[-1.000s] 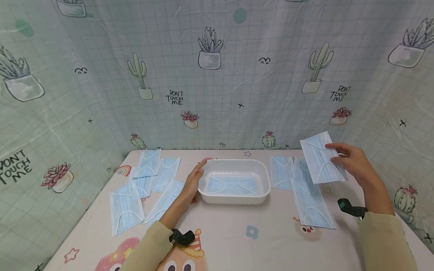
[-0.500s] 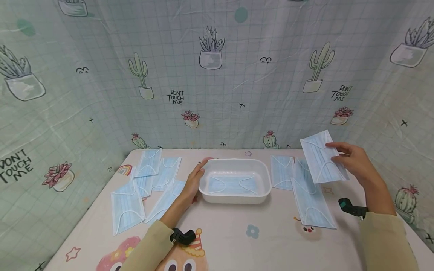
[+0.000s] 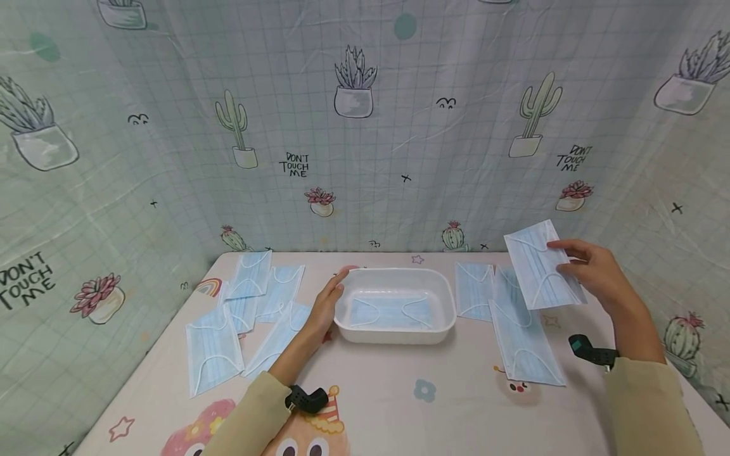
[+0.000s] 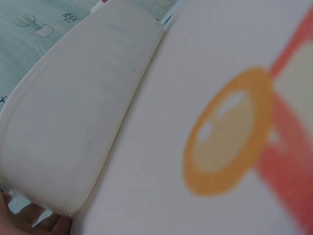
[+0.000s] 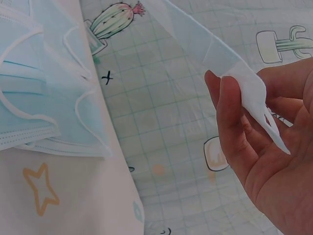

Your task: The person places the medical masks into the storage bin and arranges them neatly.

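Note:
In the head view my left hand [image 3: 324, 304] holds the left end of a white plastic box [image 3: 393, 337], its fingers at the rim. Fingers show at the same end of the box [image 4: 83, 107] in the left wrist view. A pale blue face mask [image 3: 390, 311] with white ear loops lies flat inside. My right hand [image 3: 593, 272] pinches another face mask [image 3: 538, 266] between thumb and fingers, raised over the table's right side. That mask [image 5: 210, 49] appears nearly edge-on in the right wrist view, thumb and fingers on opposite faces.
To the right of the box lie several overlapping masks [image 3: 527, 342], partly behind the raised one. A loose group of masks [image 3: 213, 354] spreads over the left side. The table [image 3: 456, 418] has a printed pale cover. A cactus-patterned cloth [image 3: 399, 145] hangs behind and along both sides.

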{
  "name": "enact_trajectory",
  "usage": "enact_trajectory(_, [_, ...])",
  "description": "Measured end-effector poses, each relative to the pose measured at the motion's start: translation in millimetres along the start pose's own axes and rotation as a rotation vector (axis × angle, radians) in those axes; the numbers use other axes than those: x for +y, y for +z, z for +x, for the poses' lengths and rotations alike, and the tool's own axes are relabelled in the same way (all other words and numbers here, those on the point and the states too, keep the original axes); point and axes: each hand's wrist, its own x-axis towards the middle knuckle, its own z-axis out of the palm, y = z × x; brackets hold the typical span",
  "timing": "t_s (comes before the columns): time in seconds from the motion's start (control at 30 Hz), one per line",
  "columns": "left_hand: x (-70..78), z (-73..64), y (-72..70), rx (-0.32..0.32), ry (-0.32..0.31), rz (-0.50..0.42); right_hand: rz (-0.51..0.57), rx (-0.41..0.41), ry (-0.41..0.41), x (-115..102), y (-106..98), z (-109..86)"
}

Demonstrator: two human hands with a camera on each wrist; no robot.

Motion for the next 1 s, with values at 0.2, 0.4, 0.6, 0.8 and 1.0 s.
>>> enact_trajectory(0.2, [-0.7, 0.0, -0.8, 0.0, 0.001, -0.012, -0.001, 0.003, -0.007, 1.1, 0.4, 0.8])
enact_trajectory(0.4, [0.5, -0.8, -0.3, -0.006, 0.011, -0.02, -0.004, 0.007, -0.018, 1.8, 0.5, 1.5])
enact_trajectory(0.6, [1.4, -1.4, -0.4, -0.007, 0.012, -0.018, 0.0, 0.006, -0.015, 2.1, 1.0, 1.2])
enact_trajectory(0.8, [0.7, -0.4, -0.8, 0.001, 0.005, -0.007, -0.001, 0.007, -0.015, 0.8, 1.3, 0.4])
enact_trajectory(1.0, [-0.2, 0.5, -0.8, 0.004, 0.002, -0.001, -0.006, 0.009, -0.02, -1.1, 0.9, -0.2])
